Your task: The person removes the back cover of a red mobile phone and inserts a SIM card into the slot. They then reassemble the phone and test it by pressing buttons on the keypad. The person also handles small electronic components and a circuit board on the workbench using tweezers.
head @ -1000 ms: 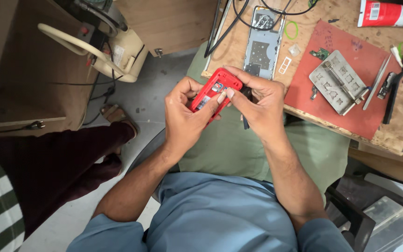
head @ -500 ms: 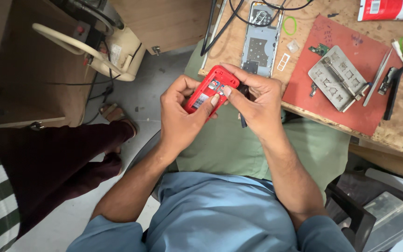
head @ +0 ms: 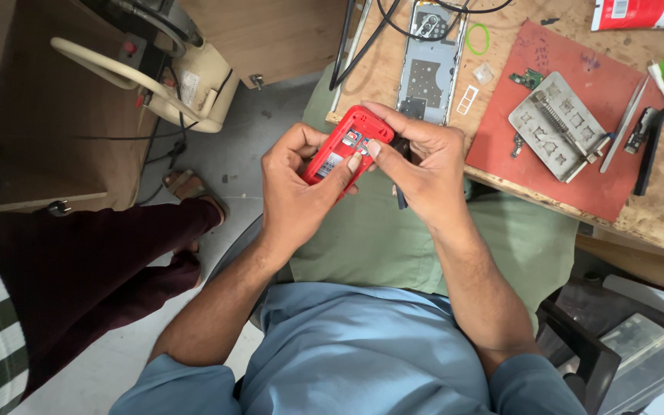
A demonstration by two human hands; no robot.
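A small red phone [head: 345,143] with its back cover off is held over my lap, just in front of the wooden bench edge. My left hand [head: 297,188] cradles it from below, thumb pressing on the open back. My right hand [head: 416,173] grips the phone's right side, its thumb beside the left thumb on the exposed compartment. A thin dark tool [head: 400,196] pokes out beneath my right palm. Both hands are closed around the phone.
On the bench lie a stripped phone frame [head: 429,65], a red mat [head: 570,115] bearing a metal holder [head: 559,124], tweezers [head: 622,127], a brush [head: 656,131] and a red tube [head: 639,13]. Another person's dark-trousered leg [head: 94,257] and sandalled foot [head: 187,184] are at left.
The view has shifted slightly; the hands and red phone sit a little higher in frame. My thumbs have moved a bit on the phone's open back.
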